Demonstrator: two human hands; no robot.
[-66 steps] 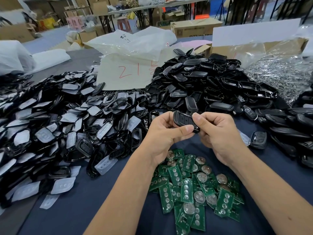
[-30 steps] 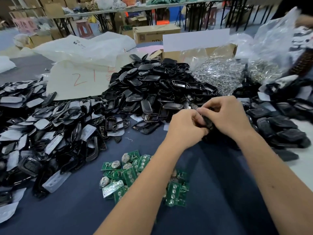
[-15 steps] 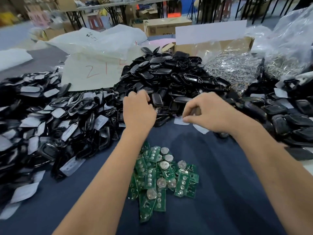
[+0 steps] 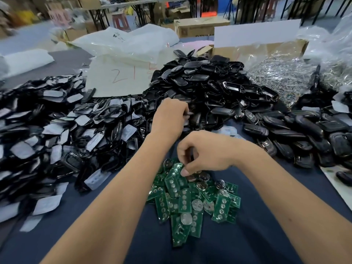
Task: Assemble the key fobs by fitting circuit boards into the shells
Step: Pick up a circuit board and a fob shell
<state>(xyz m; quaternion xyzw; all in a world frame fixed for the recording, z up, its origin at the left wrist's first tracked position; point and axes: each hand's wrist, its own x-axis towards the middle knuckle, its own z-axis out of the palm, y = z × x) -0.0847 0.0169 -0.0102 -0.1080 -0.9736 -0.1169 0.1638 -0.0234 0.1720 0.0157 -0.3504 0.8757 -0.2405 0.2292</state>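
A small heap of green circuit boards (image 4: 192,201) with round silver coin cells lies on the dark blue cloth in front of me. My right hand (image 4: 207,152) hovers over its far edge, fingertips pinching at a board (image 4: 174,175) on top. My left hand (image 4: 169,117) reaches into the near edge of the middle pile of black shells (image 4: 209,88), fingers curled around a black shell; the grip itself is hidden behind the hand. Assembled black fobs (image 4: 304,132) lie in a pile to the right.
A big heap of black frames and grey rubber pads (image 4: 57,134) fills the left. A sheet of paper marked in red (image 4: 122,79), plastic bags and a cardboard box (image 4: 257,48) with a bag of metal parts (image 4: 280,77) stand behind the piles.
The assembled fob went from both hands to the right-hand pile. My left hand moved to the shell pile. My right hand came back from the right and dropped onto the circuit boards.
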